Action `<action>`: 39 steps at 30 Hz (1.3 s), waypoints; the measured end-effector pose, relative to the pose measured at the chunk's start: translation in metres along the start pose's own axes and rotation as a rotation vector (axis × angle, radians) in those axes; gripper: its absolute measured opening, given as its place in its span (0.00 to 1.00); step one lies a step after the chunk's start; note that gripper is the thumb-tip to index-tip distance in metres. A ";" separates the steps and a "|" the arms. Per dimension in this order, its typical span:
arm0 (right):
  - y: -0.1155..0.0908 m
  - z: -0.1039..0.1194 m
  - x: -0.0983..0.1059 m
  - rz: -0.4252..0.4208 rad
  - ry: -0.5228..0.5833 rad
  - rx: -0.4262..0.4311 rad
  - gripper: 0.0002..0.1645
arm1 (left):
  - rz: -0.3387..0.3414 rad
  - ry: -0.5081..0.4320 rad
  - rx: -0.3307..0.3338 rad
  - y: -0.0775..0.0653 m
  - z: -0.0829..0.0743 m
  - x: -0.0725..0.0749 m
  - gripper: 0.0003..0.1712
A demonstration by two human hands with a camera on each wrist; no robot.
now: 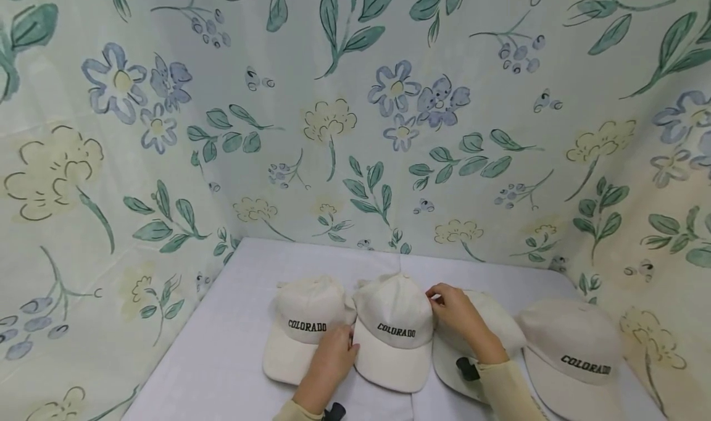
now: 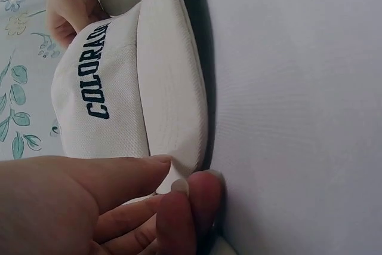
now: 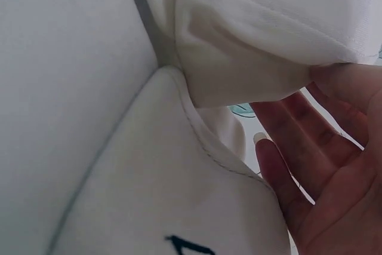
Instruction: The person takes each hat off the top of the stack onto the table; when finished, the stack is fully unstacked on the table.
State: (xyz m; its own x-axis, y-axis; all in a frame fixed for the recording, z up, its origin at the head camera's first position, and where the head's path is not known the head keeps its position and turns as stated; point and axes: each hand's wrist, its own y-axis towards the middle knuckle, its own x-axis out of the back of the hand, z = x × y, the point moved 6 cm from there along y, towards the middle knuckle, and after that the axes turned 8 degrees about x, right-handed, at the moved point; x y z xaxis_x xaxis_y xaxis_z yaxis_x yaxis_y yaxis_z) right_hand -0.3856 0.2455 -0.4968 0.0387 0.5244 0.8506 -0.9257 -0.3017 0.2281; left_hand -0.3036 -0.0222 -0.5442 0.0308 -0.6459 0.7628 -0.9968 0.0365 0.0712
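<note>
Four off-white baseball caps would be one row, of which the second from the left, a cap (image 1: pixel 393 365) with dark COLORADO lettering, lies between my hands. My left hand (image 1: pixel 331 356) reaches over the leftmost cap (image 1: pixel 304 297) and pinches the near left corner of the second cap's brim (image 2: pixel 170 82). On the other side, my right hand (image 1: pixel 452 310) pinches the lower edge of the same cap's crown (image 3: pixel 245 70), thumb outside and fingers behind. Under my right forearm sits the third cap (image 1: pixel 491 313), its front partly hidden.
At the far right is another COLORADO cap (image 1: pixel 574 334), its brim running to the frame's bottom. The caps lie side by side on a white-covered table (image 1: pixel 222 347). A floral curtain (image 1: pixel 311 180) closes off the back and both sides.
</note>
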 end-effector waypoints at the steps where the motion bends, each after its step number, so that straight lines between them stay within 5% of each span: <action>1: 0.000 0.000 0.000 -0.001 0.001 -0.001 0.06 | 0.003 0.000 0.005 0.000 0.000 0.000 0.09; 29: 0.002 0.004 0.003 0.011 0.014 0.002 0.08 | 0.003 0.081 -0.010 -0.007 -0.008 0.008 0.18; 39: 0.008 0.018 0.019 -0.020 -0.078 0.041 0.10 | -0.083 0.118 -0.043 -0.020 -0.012 0.043 0.18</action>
State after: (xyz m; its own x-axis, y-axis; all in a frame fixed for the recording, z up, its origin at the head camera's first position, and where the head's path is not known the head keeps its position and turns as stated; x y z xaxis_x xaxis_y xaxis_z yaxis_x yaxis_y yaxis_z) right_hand -0.3856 0.2386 -0.4697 0.0872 0.4677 0.8796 -0.9084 -0.3252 0.2630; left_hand -0.2816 -0.0415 -0.5048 0.1240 -0.5541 0.8232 -0.9865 0.0206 0.1625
